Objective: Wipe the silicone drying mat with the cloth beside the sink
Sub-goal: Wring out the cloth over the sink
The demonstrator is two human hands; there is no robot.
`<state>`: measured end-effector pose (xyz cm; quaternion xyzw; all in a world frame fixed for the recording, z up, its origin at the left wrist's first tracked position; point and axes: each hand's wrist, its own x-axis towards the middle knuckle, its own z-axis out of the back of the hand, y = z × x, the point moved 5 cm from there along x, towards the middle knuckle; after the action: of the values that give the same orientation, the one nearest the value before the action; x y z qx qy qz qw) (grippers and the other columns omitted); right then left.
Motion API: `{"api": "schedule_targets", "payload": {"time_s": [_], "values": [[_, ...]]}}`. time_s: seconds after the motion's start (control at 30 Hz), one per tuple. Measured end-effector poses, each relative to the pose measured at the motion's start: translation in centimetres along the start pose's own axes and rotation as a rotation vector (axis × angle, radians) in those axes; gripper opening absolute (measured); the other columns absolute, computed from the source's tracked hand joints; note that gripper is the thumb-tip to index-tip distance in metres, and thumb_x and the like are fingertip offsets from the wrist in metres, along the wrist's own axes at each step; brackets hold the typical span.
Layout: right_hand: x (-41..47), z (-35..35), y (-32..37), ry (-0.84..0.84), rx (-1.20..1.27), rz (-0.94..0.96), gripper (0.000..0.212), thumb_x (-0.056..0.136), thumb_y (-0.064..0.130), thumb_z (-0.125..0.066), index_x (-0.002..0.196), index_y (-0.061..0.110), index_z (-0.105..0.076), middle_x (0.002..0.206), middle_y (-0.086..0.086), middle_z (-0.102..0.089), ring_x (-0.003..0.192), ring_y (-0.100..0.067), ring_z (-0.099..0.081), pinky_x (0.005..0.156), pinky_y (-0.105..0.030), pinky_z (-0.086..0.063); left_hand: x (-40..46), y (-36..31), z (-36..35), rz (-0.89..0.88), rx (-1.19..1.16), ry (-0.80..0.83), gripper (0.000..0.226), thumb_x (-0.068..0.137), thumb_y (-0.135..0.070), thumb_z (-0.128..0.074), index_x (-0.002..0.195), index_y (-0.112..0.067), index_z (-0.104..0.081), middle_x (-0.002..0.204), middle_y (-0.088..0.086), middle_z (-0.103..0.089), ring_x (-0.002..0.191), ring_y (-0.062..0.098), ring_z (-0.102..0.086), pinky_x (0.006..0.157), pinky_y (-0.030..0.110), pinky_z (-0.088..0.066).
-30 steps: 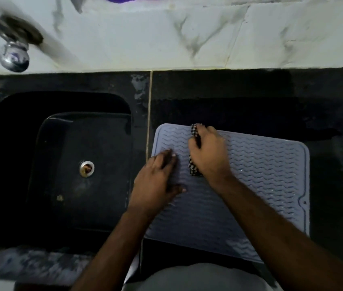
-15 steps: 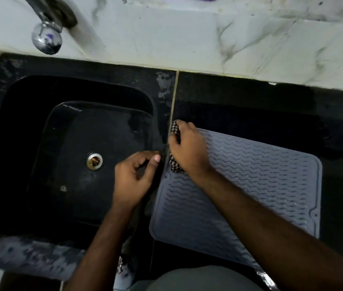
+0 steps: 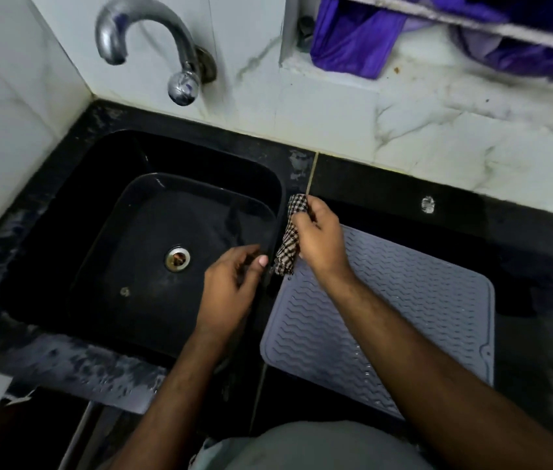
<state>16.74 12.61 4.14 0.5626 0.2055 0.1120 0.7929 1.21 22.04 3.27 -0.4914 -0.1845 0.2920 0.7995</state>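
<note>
Right hand (image 3: pixel 319 239) lifts checked cloth (image 3: pixel 290 239) off mat's sink-side corner; left hand (image 3: pixel 231 286) now over sink (image 3: pixel 64 184), fingers loosely curled, empty. Right fingers pinch cloth. Grey silicone drying mat (image 3: pixel 403 300) flat on tabletop (image 3: pixel 522 239). Wipe stroke likely finished; next: return cloth or resume.

The right hand (image 3: pixel 319 240) and forearm cover the mat (image 3: pixel 403 300) from its 11 o'clock corner down to its near edge, so that corner and a diagonal strip of ridges are hidden. Most of the cloth (image 3: pixel 290 239) is bunched inside the right fingers (image 3: pixel 309 212); only its checked edge shows at the hand's 9 o'clock. The left hand (image 3: pixel 231 286) curls over the sink (image 3: pixel 64 205) rim, its fingertips turned under and out of sight. Purple fabric (image 3: pixel 353 45) at 1 o'clock is cut by the top edge. Both elbows run off the bottom edge.
</note>
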Motion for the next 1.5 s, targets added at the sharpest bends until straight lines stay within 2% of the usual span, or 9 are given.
{"api": "schedule_targets", "payload": {"time_s": [0.13,0.27,0.4,0.53,0.8,0.93,1.1,1.37,1.5], "values": [[-4.2,0.4,1.8,0.092,0.362,-0.058,0.027,0.088,0.019,-0.053,0.110,0.019,-0.068,0.097,-0.006,-0.070,0.091,-0.028,-0.065,0.068,-0.037,-0.052,-1.1,-1.1,0.4,0.324,-0.442,0.002,0.047,0.094,-0.059,-0.052,0.117,-0.021,-0.067,0.112,-0.003,-0.073,0.108,0.015,-0.069,0.094,0.036,-0.056],[-8.4,-0.2,2.5,0.268,0.474,-0.075,0.034,0.086,0.018,-0.050,0.118,0.022,-0.062,0.106,-0.010,-0.065,0.089,-0.026,-0.058,0.057,-0.030,-0.047,-2.9,-2.5,-0.1,0.600,-0.718,0.413,0.097,0.077,-0.089,-0.037,0.129,-0.011,-0.064,0.122,0.025,-0.068,0.112,0.038,-0.066,0.101,0.053,-0.050],[-11.2,-0.7,3.7,0.354,0.181,0.125,0.029,0.099,0.011,-0.051,0.124,0.026,-0.053,0.101,-0.014,-0.065,0.067,-0.012,-0.056,0.043,-0.023,-0.040,-4.4,-3.6,1.3,0.437,-0.738,0.459,0.072,0.093,-0.066,-0.051,0.126,-0.003,-0.064,0.106,0.025,-0.070,0.096,0.034,-0.070,0.093,0.047,-0.056],[-12.4,-1.5,4.2,0.333,-0.026,0.312,0.032,0.095,0.031,-0.061,0.126,0.030,-0.052,0.092,-0.011,-0.066,0.077,-0.020,-0.066,0.065,-0.039,-0.055,-4.7,-2.4,3.8,0.420,-0.754,0.279,0.067,0.076,-0.054,-0.082,0.119,-0.007,-0.063,0.114,0.019,-0.072,0.107,0.034,-0.069,0.098,0.050,-0.054],[-15.4,-5.4,3.1,0.310,0.276,0.002,0.045,0.096,0.044,-0.058,0.139,0.037,-0.048,0.126,0.007,-0.066,0.112,-0.010,-0.066,0.089,-0.042,-0.059,-5.2,-2.7,7.0,0.310,-0.763,0.161,0.046,0.094,-0.042,-0.064,0.126,-0.011,-0.055,0.115,0.014,-0.072,0.105,0.030,-0.072,0.077,0.042,-0.061],[-16.7,-5.7,4.4,0.247,0.220,0.128,0.050,0.097,0.030,-0.063,0.143,0.029,-0.044,0.121,0.001,-0.068,0.105,-0.013,-0.070,0.076,-0.048,-0.062,-5.3,-2.9,7.5,0.148,-0.568,0.179,0.033,0.099,-0.042,-0.057,0.129,-0.030,-0.052,0.116,0.004,-0.067,0.097,0.022,-0.072,0.061,0.037,-0.060],[-17.2,-4.5,5.4,0.202,0.076,0.327,0.051,0.092,0.026,-0.071,0.138,0.028,-0.048,0.120,0.005,-0.067,0.109,-0.014,-0.068,0.083,-0.039,-0.059,-4.9,-3.3,8.3,0.049,-0.560,0.210,0.029,0.099,-0.033,-0.062,0.122,-0.016,-0.067,0.118,0.012,-0.069,0.114,0.024,-0.066,0.098,0.039,-0.054],[-17.9,-3.1,6.3,0.205,-0.161,0.511,0.067,0.077,0.039,-0.083,0.127,0.025,-0.040,0.110,0.009,-0.065,0.097,-0.007,-0.067,0.077,-0.037,-0.059,-5.5,-5.4,8.3,-0.023,-0.681,0.233,0.020,0.095,-0.017,-0.063,0.105,0.000,-0.059,0.091,0.007,-0.065,0.087,0.017,-0.065,0.076,0.028,-0.055],[-17.7,-1.6,7.2,0.148,-0.049,0.588,0.062,0.088,0.047,-0.067,0.135,0.018,-0.039,0.098,0.012,-0.062,0.088,-0.007,-0.065,0.072,-0.020,-0.052,-5.7,-7.0,7.6,0.031,-0.918,0.162,0.024,0.095,-0.028,-0.063,0.106,-0.007,-0.059,0.099,0.016,-0.065,0.095,0.028,-0.064,0.089,0.045,-0.056]]}}
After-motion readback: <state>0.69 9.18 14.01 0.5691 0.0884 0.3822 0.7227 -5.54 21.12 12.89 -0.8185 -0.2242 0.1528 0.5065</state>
